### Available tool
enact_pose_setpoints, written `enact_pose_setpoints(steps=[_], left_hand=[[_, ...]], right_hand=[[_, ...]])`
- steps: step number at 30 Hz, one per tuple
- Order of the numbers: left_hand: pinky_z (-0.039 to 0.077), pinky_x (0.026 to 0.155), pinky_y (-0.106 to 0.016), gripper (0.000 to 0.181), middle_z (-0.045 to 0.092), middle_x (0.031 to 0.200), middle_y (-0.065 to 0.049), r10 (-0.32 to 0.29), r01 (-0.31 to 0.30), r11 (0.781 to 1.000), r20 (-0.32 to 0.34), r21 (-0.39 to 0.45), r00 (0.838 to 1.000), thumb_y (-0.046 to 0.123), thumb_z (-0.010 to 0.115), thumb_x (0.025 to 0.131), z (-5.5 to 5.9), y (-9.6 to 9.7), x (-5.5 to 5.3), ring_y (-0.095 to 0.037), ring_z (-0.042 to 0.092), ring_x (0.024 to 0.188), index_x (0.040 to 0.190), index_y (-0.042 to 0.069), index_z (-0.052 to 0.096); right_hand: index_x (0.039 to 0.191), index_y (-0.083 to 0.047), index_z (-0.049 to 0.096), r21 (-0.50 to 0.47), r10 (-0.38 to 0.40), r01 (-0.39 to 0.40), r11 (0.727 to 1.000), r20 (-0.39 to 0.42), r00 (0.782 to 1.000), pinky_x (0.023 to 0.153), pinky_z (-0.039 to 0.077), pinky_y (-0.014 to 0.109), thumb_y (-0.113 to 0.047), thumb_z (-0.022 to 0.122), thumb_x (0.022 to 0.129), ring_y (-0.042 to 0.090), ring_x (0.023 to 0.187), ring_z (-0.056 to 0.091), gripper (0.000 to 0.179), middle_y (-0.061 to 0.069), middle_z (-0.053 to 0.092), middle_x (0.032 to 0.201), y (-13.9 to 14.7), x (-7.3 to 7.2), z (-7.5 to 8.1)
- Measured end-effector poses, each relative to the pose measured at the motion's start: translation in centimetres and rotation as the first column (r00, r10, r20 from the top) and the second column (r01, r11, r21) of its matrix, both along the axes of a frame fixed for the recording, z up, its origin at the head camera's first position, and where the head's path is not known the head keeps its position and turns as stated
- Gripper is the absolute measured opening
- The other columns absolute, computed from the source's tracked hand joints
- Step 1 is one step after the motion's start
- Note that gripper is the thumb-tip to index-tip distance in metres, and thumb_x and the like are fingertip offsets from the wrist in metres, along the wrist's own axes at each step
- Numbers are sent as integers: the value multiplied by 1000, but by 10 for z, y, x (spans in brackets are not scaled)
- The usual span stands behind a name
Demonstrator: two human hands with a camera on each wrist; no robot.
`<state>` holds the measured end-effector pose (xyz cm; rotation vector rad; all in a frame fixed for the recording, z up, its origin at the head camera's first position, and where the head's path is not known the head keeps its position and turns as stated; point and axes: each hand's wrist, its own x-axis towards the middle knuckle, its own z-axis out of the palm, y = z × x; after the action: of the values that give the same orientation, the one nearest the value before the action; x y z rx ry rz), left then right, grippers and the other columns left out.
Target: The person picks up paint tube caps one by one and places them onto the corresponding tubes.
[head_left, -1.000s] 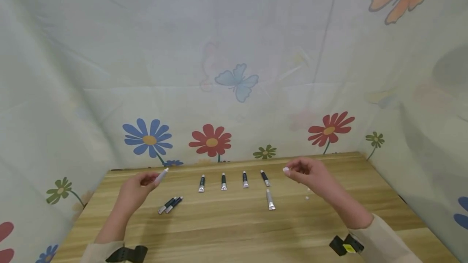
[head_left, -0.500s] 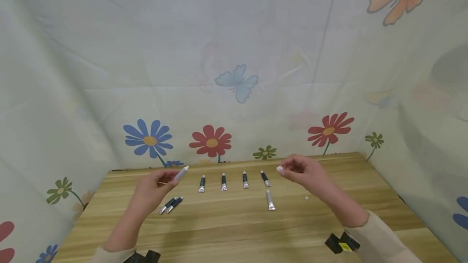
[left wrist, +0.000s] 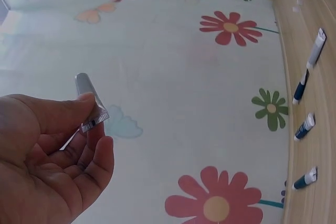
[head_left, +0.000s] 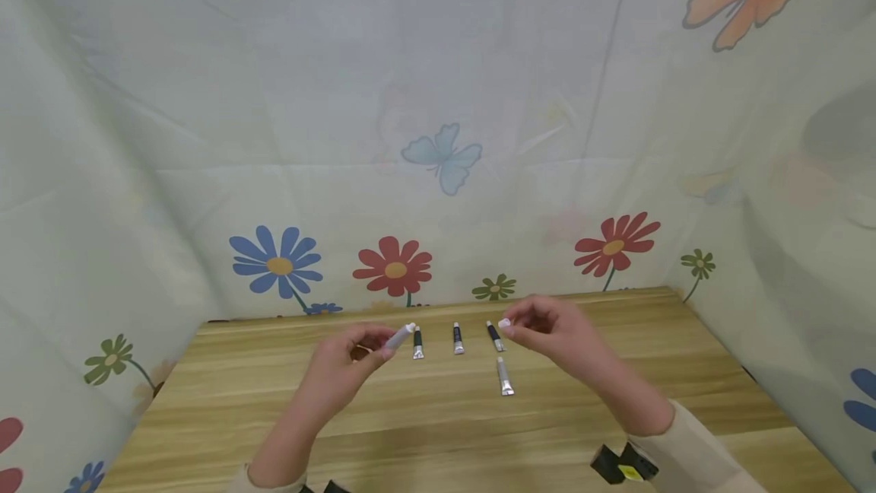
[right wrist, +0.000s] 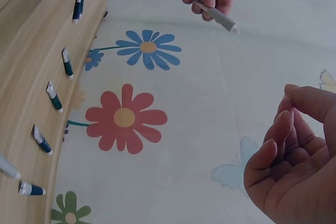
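Flower-printed cloth [head_left: 287, 97] backs a wooden tabletop [head_left: 411, 424]; above it the left hand [head_left: 342, 365] pinches a raised grey tube [head_left: 398, 338] near its crimped end [left wrist: 95, 121], thumb and fingers closed, presumably to leave the white tip [head_left: 411, 327] free. Dark tubes [head_left: 458, 338] lie spaced beyond, likely for easy picking, another grey tube [head_left: 505, 377] in front. Rightmost, the right hand [head_left: 553, 335] pinches a small white piece [head_left: 505, 323] (cap, perhaps; too small to tell).

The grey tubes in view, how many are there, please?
2: one grey tube in the left hand, and a second grey tube on the table.
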<state>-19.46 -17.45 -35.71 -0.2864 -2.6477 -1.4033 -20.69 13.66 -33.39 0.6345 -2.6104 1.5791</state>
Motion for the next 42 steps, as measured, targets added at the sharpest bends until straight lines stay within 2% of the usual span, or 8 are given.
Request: enact_pose_setpoints(steps=[7, 13, 16, 25, 29, 39, 42], left_hand=[[54, 75, -18, 18, 75, 98, -5, -67, 67, 995, -12, 68, 998, 9, 73, 93, -1, 20, 8, -9, 64, 87, 111, 7, 75], [55, 77, -19, 19, 75, 102, -7, -165, 169, 983, -59, 75, 985, 13, 73, 94, -2, 32, 15, -9, 64, 90, 112, 8, 75], [55, 78, -19, 18, 74, 101, -6, -185, 190, 979, -68, 74, 980, 14, 72, 94, -2, 38, 18, -8, 63, 90, 111, 9, 75], [54, 79, -20, 15, 73, 99, -2, -172, 175, 983, -45, 56, 984, 13, 73, 94, -1, 47, 22, -10, 62, 90, 109, 12, 75], [55, 80, -21, 14, 73, 99, -1, -174, 176, 984, -41, 41, 984, 13, 73, 94, -2, 49, 21, -10, 63, 90, 108, 14, 75], [53, 80, -21, 13, 74, 97, 1, -172, 175, 984, -69, 27, 983, 11, 74, 93, -4, 51, 21, -8, 63, 88, 105, 16, 76], [54, 80, -21, 14, 74, 97, 1, -175, 178, 984, -73, 34, 982, 10, 74, 92, -4, 51, 21, -7, 63, 87, 105, 15, 76]], right_hand=[[109, 0, 70, -54, 9, -8, 999, 24, 1000, 63, 48, 21, -15, 73, 94, 7, 73, 54, 22, 8, 67, 90, -10, 6, -2], [108, 0, 70, -91, 14, -10, 996, 36, 999, 63, 48, 21, -16, 74, 94, 9, 75, 55, 22, 10, 68, 92, -20, 11, -6], [108, 0, 70, -108, 25, -20, 994, 43, 999, 64, 48, 21, -16, 74, 94, 9, 74, 56, 22, 10, 69, 91, -26, 14, -9], [108, 3, 69, -147, 86, -82, 986, 24, 996, 69, 53, 22, -14, 72, 94, 7, 76, 60, 22, 17, 70, 94, -35, 18, -14], [107, 2, 69, -146, 93, -88, 985, 32, 995, 68, 52, 21, -15, 72, 94, 7, 75, 59, 22, 15, 70, 93, -38, 19, -14], [108, 2, 68, -135, 106, -99, 986, 41, 994, 67, 50, 21, -17, 72, 95, 7, 77, 58, 22, 16, 70, 96, -41, 18, -16], [112, 2, 68, -139, 133, -129, 982, 23, 991, 68, 51, 21, -16, 70, 97, 6, 78, 59, 24, 17, 69, 97, -41, 16, -18]])
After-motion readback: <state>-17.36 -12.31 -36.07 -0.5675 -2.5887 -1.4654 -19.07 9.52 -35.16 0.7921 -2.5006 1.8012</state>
